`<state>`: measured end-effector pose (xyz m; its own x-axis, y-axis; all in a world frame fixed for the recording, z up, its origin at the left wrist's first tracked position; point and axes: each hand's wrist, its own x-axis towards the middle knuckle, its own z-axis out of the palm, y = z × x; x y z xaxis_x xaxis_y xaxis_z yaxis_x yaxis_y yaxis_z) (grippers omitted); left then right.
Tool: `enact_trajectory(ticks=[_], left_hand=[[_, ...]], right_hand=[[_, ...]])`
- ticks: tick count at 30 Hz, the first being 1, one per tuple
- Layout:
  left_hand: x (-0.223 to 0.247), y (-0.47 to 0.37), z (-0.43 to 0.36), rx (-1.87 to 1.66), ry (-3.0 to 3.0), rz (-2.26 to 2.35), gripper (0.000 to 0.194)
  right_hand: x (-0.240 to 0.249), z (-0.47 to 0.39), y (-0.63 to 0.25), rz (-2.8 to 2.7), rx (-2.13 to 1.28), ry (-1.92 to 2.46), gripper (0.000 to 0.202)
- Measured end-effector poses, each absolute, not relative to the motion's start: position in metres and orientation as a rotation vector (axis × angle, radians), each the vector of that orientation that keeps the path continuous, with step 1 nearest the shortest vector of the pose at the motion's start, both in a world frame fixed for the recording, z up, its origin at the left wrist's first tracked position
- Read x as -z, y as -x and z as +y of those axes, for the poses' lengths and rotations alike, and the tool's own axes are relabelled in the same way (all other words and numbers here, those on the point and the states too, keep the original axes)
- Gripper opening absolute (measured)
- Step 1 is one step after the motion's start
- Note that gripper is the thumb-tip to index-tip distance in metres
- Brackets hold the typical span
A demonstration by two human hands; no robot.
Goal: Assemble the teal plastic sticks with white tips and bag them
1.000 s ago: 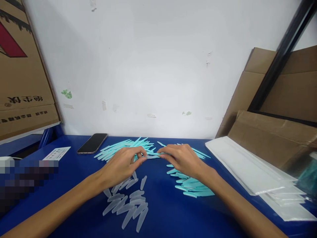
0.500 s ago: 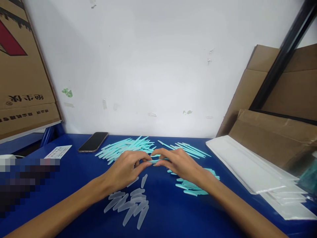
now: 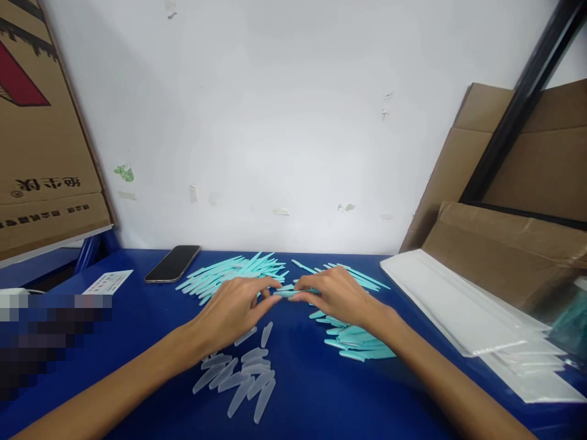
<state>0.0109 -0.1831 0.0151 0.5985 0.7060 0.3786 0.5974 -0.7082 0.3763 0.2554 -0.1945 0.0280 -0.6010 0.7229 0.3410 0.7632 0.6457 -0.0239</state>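
A slim turquoise plastic piece (image 3: 287, 294), which looks like an eyebrow razor, is held level between my hands above the blue table. My left hand (image 3: 232, 305) pinches its left end between thumb and fingers. My right hand (image 3: 339, 296) grips the other end, its fingers hiding part of it. Behind my left hand lies a heap of long turquoise razors (image 3: 241, 269). A smaller group of razors (image 3: 360, 276) sits behind my right hand. Under my right wrist is a pile of turquoise pieces (image 3: 358, 343). Several translucent blade caps (image 3: 252, 376) are scattered nearer me.
A phone (image 3: 173, 264) and a printed card (image 3: 107, 282) lie on the blue table (image 3: 151, 330) at the left. White flat packets (image 3: 454, 311) are stacked at the right, beside brown cardboard (image 3: 499, 256). A large carton (image 3: 46, 134) stands at the left, and a white wall rises behind.
My right hand has shifted slightly right and up, away from my left fingertips, so more of the turquoise piece shows between them. My left hand has barely moved.
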Motion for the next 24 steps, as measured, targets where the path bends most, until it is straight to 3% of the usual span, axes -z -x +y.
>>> enact_trajectory(ticks=[10,24], left_hand=[[-0.03,0.001,-0.19,-0.301,-2.642,1.03,0.027],[-0.018,-0.001,-0.192,-0.306,-2.654,0.95,0.016]], right_hand=[[-0.033,-0.161,-0.316,-2.287,0.23,1.685,0.03],[-0.027,-0.157,-0.321,-2.393,0.106,1.72,0.022]])
